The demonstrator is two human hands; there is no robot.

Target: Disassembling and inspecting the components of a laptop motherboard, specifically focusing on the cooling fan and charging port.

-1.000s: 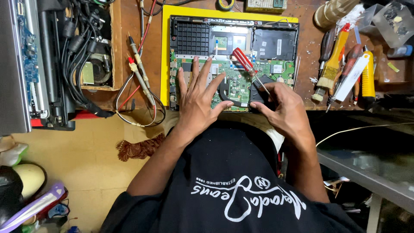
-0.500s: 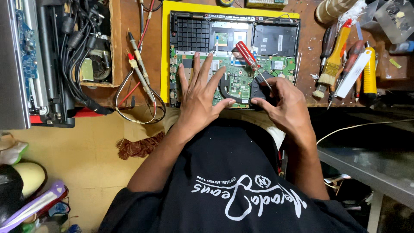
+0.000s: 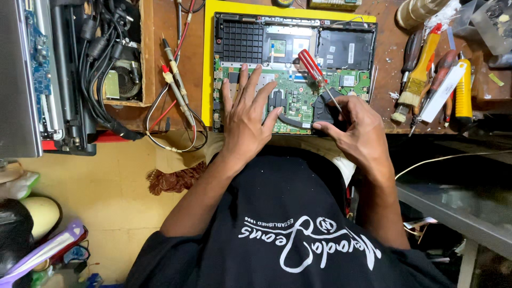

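An opened laptop [image 3: 341, 50] lies on a yellow mat [image 3: 207, 64], its green circuit board [image 3: 296, 93] and black cooling fan exposed. My left hand [image 3: 246, 114] rests flat on the board with fingers spread. A red-handled screwdriver [image 3: 316, 72] is gripped in my right hand [image 3: 354, 128], its shaft angled down to the fan area at the board's lower right. The tip is hidden by my fingers.
Multimeter probes [image 3: 173, 72] with red and black leads lie left of the mat. A tray of black cables [image 3: 98, 69] and a dismantled laptop [image 3: 32, 74] sit at far left. A brush [image 3: 413, 80], pliers and yellow-handled tools [image 3: 463, 85] lie at right.
The right hand and screwdriver shifted slightly; the handle tilts a little more upright. My left hand stays pressed on the board.
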